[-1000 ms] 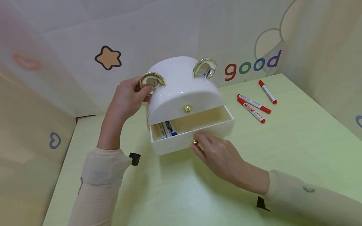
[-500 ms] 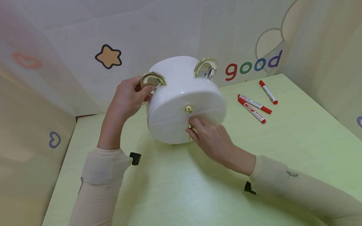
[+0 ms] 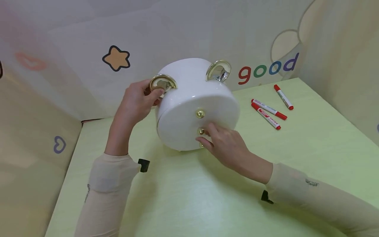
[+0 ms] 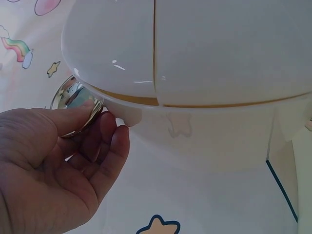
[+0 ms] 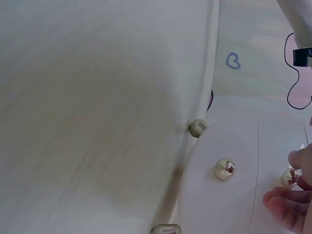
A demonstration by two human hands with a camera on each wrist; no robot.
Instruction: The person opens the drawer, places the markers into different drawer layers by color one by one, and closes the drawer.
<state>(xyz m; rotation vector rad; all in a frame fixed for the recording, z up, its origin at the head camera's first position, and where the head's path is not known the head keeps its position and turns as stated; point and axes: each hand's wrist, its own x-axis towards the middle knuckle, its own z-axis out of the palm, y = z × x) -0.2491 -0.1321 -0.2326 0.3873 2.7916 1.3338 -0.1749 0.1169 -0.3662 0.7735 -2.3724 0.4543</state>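
Two-handed work on a white drawer box (image 3: 192, 100), ahead at twelve o'clock. Pinching its gold ear (image 3: 164, 81) at ten o'clock with the left hand (image 3: 137, 102); framing the middle knob (image 3: 201, 131) at six o'clock with spread fingers of the right hand (image 3: 230, 146), unsure of contact. Judging by nearly flush drawer fronts (image 3: 177, 128), probably completing a closing; next, withdraw without tugging.

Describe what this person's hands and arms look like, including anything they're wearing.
The left hand and right hand are ungloved, with no rings visible. The left sleeve and right sleeve are plain cream, each with a small dark marking. A black tab shows beside the left cuff and right cuff.
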